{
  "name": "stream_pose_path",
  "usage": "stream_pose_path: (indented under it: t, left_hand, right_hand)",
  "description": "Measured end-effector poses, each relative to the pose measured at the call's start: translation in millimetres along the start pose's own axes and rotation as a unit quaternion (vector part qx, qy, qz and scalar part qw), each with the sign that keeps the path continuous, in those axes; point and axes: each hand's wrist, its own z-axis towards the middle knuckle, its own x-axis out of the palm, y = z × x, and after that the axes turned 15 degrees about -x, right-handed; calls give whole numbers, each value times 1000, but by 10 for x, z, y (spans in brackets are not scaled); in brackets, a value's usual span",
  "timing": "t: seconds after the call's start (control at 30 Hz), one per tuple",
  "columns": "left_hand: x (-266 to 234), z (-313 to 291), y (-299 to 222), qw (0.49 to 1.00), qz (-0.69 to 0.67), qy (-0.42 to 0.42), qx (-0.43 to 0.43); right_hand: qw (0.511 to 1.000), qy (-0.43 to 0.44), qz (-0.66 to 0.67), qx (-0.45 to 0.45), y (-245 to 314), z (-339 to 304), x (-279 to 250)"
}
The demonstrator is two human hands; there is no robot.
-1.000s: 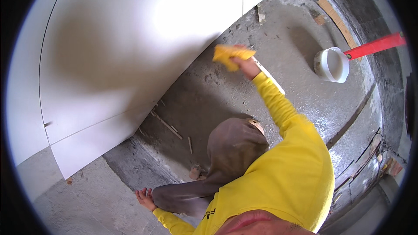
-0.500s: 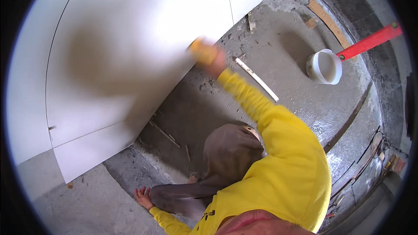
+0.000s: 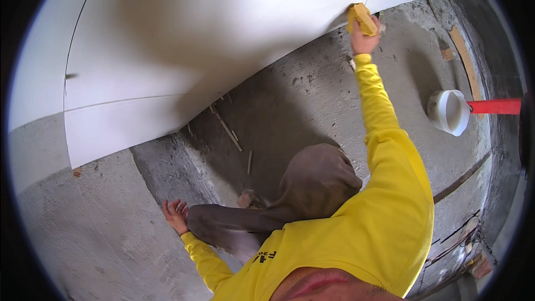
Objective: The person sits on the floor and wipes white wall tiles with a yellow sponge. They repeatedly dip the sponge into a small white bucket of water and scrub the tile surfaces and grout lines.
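My right hand (image 3: 365, 39) reaches far out at the upper right, its fingers closed around a yellow sponge (image 3: 361, 18). The sponge is against the white wall panel (image 3: 234, 5), near its lower edge and close to a vertical joint. At the lower left my left hand (image 3: 176, 215) rests beside my bent knee, fingers spread and nothing in them. Both arms are in yellow sleeves.
A white bucket (image 3: 446, 112) holding pale liquid stands on the wet concrete floor at the right, with a red level (image 3: 496, 106) beside it. Thin strips (image 3: 227, 129) lie below the wall. Cardboard (image 3: 465, 61) lies farther right, and debris (image 3: 473, 239) at lower right.
My right hand has moved the sponge right and upward along the wall's lower edge, and the arm is stretched farther. The view has shifted. My left hand stays by the knee.
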Motion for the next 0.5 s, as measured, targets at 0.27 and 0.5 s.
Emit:
stream_pose_path:
  t: [0.27,0.5]
  left_hand:
    - [67,-140,50,999,-30,9,7]
    - [-544,-454,277,991,-94,-91,-8]
  right_hand:
    - [887,366,281,-29,1849,-2999,1248]
    - [887,396,134,-196,1530,-1776,345]
